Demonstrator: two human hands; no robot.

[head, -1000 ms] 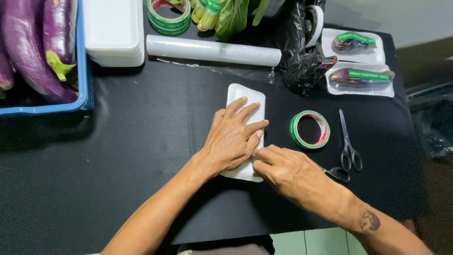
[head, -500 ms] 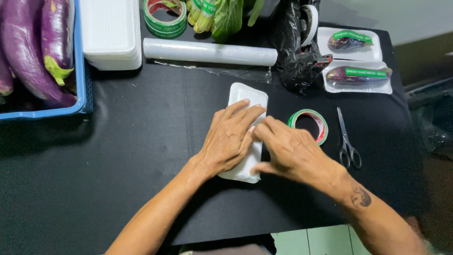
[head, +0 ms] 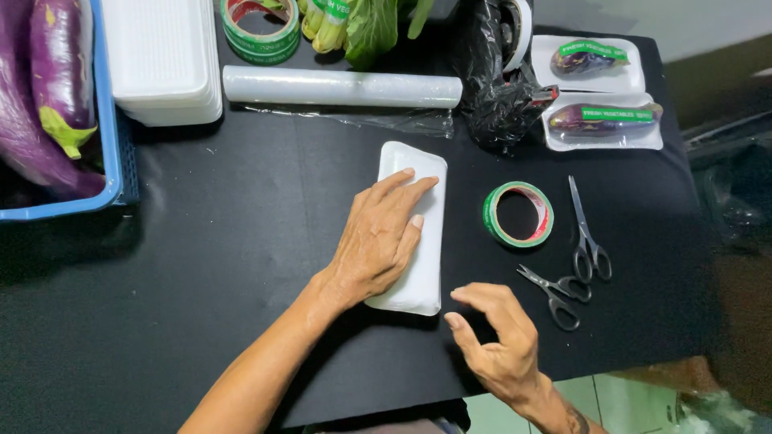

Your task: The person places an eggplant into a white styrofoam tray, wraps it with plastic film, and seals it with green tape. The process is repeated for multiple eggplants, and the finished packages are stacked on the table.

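Note:
My left hand (head: 378,241) lies flat, palm down, on a white foam tray (head: 418,181) that rests upside down on the black table (head: 201,241). My right hand (head: 494,341) hovers just off the tray's near right corner, fingers curled and apart, holding nothing. A green tape roll (head: 519,214) and two pairs of scissors (head: 587,241) lie to the right of the tray.
A roll of cling film (head: 342,87) lies behind the tray. A stack of white trays (head: 161,60) and a blue crate (head: 117,153) of purple eggplants (head: 56,72) sit at left. Two wrapped eggplant trays (head: 603,120), a black bag (head: 494,88), leafy greens (head: 362,24) and another tape roll (head: 261,36) stand at the back.
My right hand has come off the tray and drawn back toward me and to the right. My left hand stays pressed on the tray.

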